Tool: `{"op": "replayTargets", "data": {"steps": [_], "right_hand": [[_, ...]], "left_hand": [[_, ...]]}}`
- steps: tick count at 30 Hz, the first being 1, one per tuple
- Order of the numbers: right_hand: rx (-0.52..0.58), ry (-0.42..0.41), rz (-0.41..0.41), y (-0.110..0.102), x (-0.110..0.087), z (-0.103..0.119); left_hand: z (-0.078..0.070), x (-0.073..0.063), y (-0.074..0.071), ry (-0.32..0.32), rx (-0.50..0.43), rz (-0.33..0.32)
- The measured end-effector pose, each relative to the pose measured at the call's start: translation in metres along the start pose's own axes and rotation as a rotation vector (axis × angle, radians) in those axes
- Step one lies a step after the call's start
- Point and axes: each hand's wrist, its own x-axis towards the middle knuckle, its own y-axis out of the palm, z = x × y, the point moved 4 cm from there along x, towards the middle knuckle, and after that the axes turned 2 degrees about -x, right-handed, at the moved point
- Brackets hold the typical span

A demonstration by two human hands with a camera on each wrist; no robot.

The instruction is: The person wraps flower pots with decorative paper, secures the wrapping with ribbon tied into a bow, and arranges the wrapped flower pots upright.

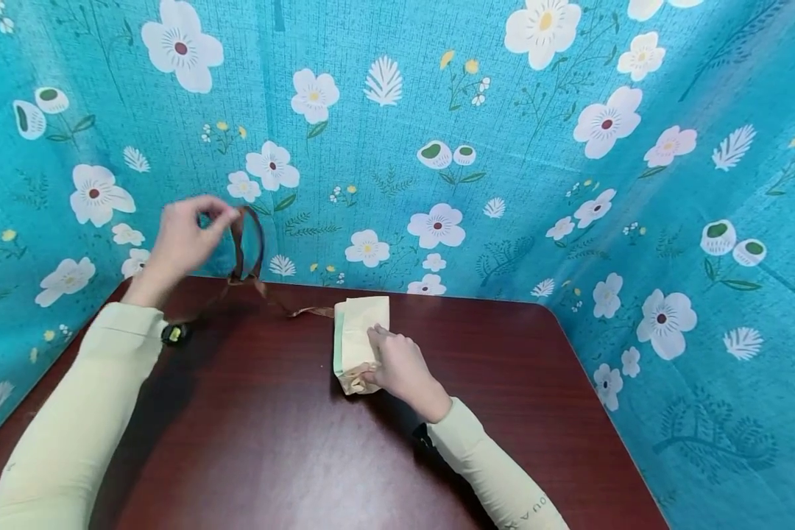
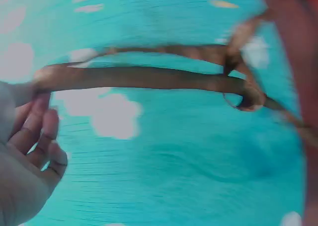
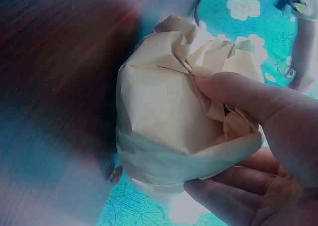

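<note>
My left hand (image 1: 188, 230) is raised over the table's back left, pinching a brown ribbon (image 2: 149, 78) between thumb and finger. The ribbon hangs as a loop below the fingertips, with a crossing or knot at the loop's bottom. From there one strand runs right to a cream paper-wrapped package (image 1: 363, 324) lying on the table. Along the package's left side is a pale green strip. My right hand (image 1: 403, 368) holds the package at its near end, where the paper is folded and crumpled. In the right wrist view, the thumb presses those folds (image 3: 213, 107) and the fingers support the package from the other side.
The dark reddish-brown table (image 1: 271, 442) has a glossy top. A turquoise flowered cloth (image 1: 384, 184) hangs close behind it and along both sides. Small black devices sit at the left wrist (image 1: 175, 333) and the right wrist (image 1: 424, 434).
</note>
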Motion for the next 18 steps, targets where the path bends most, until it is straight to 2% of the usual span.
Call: {"op": "replayTargets", "data": {"steps": [2, 4, 6, 10, 11, 13, 15, 17, 18], "right_hand": [[-0.007, 0.004, 0.001, 0.000, 0.000, 0.000], [-0.005, 0.010, -0.003, -0.001, 0.000, 0.000], [0.001, 0.008, -0.003, -0.001, -0.001, 0.001], [0.012, -0.005, 0.001, -0.002, -0.001, 0.002], [0.014, -0.007, 0.001, -0.001, -0.001, 0.002], [0.020, -0.007, -0.001, 0.000, -0.001, 0.002], [0.021, -0.006, -0.004, 0.000, -0.001, 0.001], [0.014, -0.007, -0.008, 0.000, -0.001, 0.001], [0.012, -0.005, -0.010, 0.000, -0.001, 0.001]], "left_hand": [[-0.016, 0.010, -0.014, -0.007, -0.129, -0.090], [-0.029, 0.018, -0.023, -0.014, -0.282, -0.119], [-0.041, 0.022, -0.029, 0.007, -0.496, -0.132], [-0.064, 0.024, -0.045, 0.120, -0.945, -0.165], [-0.069, 0.023, -0.049, 0.165, -0.992, -0.168], [-0.078, 0.021, -0.055, 0.210, -1.030, -0.130], [-0.082, 0.019, -0.057, 0.221, -1.000, -0.035], [-0.080, 0.019, -0.050, 0.183, -0.821, 0.091], [-0.077, 0.019, -0.043, 0.118, -0.741, 0.192]]}}
